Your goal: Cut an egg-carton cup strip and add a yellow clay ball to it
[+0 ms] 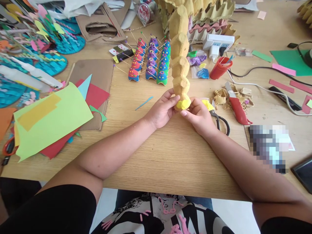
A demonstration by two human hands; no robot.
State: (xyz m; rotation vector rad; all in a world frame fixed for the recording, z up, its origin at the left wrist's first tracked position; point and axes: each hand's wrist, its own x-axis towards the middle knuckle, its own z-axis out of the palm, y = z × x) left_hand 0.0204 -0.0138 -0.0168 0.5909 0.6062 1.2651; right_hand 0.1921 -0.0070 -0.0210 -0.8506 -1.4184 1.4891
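Both my hands hold a long strip of tan egg carton [180,48] upright above the table. Its lowest cup is covered with yellow modelling clay [183,104]. My left hand [162,109] grips the strip's lower end from the left, thumb on the cup. From the right, my right hand [201,117] pinches the same clay-covered end, thumb at the bottom edge. More yellow clay [207,104] shows just behind my right hand, beside black-handled scissors [220,122]. Behind the strip stand finished caterpillars in red [136,61], purple [151,60] and green [163,63], with pins sticking out.
A red-handled knife [237,109] lies by carton scraps [220,96] on the right. Behind it are a red cup [219,69] and a white power strip [218,42] with cables. Coloured paper [53,118] and cardboard [97,65] cover the left. Egg cartons [207,13] are stacked at the back.
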